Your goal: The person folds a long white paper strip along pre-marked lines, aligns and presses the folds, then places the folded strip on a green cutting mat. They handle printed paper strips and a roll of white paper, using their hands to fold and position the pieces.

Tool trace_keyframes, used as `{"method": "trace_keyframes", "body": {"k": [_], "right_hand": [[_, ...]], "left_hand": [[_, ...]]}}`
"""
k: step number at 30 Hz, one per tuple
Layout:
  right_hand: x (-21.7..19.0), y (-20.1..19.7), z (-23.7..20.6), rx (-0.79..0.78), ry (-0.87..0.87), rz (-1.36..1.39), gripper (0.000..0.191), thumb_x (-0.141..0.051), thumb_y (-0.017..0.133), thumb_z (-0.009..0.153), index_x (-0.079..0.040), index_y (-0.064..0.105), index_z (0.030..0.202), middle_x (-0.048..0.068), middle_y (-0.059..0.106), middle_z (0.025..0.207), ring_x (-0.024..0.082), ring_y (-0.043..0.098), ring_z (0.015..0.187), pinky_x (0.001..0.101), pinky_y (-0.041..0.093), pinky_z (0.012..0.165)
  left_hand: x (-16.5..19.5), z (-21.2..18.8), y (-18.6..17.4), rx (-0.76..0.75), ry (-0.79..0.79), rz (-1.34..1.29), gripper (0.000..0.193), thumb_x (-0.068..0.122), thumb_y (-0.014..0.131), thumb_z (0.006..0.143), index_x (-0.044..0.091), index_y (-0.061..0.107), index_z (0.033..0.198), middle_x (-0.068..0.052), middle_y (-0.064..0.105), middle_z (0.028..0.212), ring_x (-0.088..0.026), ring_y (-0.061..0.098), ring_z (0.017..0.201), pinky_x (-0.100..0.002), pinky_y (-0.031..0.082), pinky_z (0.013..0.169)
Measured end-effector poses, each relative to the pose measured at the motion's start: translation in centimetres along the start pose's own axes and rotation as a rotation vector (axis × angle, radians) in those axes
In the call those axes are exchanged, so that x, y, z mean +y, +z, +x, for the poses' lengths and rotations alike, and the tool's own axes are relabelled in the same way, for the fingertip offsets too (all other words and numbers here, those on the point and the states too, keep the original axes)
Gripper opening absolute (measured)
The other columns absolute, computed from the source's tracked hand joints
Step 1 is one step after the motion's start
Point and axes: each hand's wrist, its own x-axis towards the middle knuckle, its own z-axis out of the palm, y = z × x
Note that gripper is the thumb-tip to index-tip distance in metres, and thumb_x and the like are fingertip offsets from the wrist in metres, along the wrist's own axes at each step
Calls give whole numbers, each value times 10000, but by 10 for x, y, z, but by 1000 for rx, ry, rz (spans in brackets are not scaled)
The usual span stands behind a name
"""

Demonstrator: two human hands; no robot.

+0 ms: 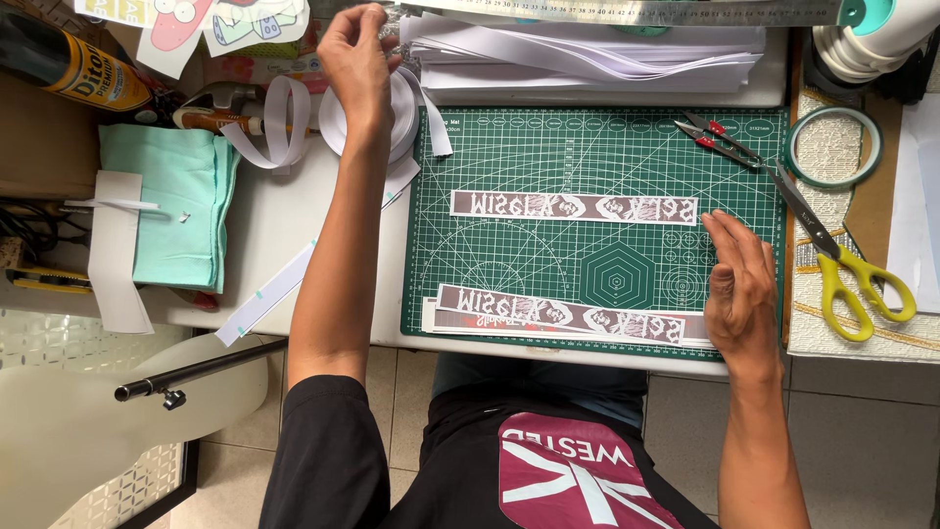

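Reaching over the white ribbon roll (392, 118) at the worktop's back, the left hand (354, 61) has its fingers bunched, seemingly pinching the ribbon's loose end; draw it out straight and untwisted. On the green cutting mat (509, 162), the right hand (739, 284), fingers loosely spread, rests beside the printed strips (573, 207).

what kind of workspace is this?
Likely a small craft or print-finishing desk: green cutting mat with printed strips, yellow-handled scissors, and a white ribbon roll under the left hand.
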Motion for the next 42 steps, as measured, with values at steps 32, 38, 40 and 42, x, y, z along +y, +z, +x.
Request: {"method": "trace_keyframes", "body": {"k": [32, 38, 40, 42], "right_hand": [[-117, 40, 83, -257, -209, -10, 256, -155, 740, 1026, -68, 733, 1267, 91, 757, 1073, 199, 713, 879, 366, 518, 827], [-110, 57, 113, -155, -375, 25, 131, -137, 719, 1048, -71, 749, 1157, 63, 740, 1039, 197, 704, 880, 359, 492, 915], [-102, 57, 131, -62, -409, -34, 100, -140, 712, 1046, -81, 757, 1113, 48, 734, 1044, 193, 693, 897, 350, 483, 944], [-93, 54, 149, 32, -421, -199, 89, -159, 751, 996, -101, 775, 1058, 27, 735, 1011, 197, 673, 906, 356, 429, 891]], "left_hand": [[38, -192, -138, -221, -60, 368, 244, 169, 671, 1007, 65, 699, 1226, -59, 787, 968, -117, 752, 867, -243, 598, 719], [31, -176, -158, -130, 332, 596, 235, 167, 721, 1009, 50, 695, 1210, -85, 763, 982, -219, 726, 955, -353, 591, 835], [29, -175, -159, -133, 399, 636, 263, 180, 747, 989, 50, 692, 1211, -79, 757, 979, -252, 707, 1016, -388, 568, 903], [27, -176, -158, -143, 441, 668, 281, 191, 762, 980, 49, 689, 1211, -73, 752, 981, -269, 691, 1064, -408, 553, 951]]}}
